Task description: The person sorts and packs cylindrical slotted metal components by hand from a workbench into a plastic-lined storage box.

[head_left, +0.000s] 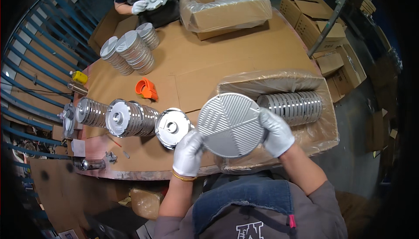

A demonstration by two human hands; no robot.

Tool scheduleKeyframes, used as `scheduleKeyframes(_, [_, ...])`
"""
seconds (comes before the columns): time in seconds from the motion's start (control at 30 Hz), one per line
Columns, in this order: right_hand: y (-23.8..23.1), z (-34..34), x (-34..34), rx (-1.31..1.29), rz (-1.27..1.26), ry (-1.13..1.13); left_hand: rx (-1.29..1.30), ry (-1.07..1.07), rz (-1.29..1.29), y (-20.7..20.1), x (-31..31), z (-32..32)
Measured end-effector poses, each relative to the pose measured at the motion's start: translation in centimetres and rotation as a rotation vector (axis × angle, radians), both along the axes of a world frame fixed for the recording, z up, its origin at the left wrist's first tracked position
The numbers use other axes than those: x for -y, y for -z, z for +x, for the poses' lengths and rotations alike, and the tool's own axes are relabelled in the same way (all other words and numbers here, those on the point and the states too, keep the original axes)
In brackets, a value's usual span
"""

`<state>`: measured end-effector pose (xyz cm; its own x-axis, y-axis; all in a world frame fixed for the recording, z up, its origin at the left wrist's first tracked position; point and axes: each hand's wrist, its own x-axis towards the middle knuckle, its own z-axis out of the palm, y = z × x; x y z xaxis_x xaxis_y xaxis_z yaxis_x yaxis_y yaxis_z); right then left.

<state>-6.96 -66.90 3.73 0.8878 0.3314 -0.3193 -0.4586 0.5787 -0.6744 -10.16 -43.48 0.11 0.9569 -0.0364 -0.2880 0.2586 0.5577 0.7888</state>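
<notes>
Between my two white-gloved hands is a round grey metal disc [231, 125], its face cut into quarters of slanted ridges. My left hand [188, 152] grips its lower left rim, and my right hand [277, 132] grips the right rim. Behind the disc and to its right stands an open carton [325, 134] lined with clear plastic, with rows of metal discs [301, 106] on edge inside. Just left of my left hand, a silver disc with a central hub [173, 127] faces up. Beyond it lie tilted stacks of similar discs [124, 117].
Across the brown-covered table [209, 64] a person [150, 3] in white gloves holds another disc. Near them stand disc stacks [135, 51] and a second plastic-lined carton [224, 10]. An orange tape dispenser-like object [147, 89] lies mid-left. Blue railings [39, 60] run along the left.
</notes>
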Motion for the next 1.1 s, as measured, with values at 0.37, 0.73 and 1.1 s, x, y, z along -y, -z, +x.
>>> scheduleKeyframes(0.37, [2.6,5.2,5.3,1.272,-1.561,-0.831,0.261,0.130,2.003,8.2,-6.6,0.4])
scheduleKeyframes(0.73, [9.3,7.1,3.4,1.431,-1.947,-1.473,0.597,-0.417,1.599,7.5,-6.6,0.0])
scheduleKeyframes(1.1, [9.7,7.1,3.0,1.348,-2.002,-1.536,0.102,-0.363,-0.620,0.9,-3.5,-1.6])
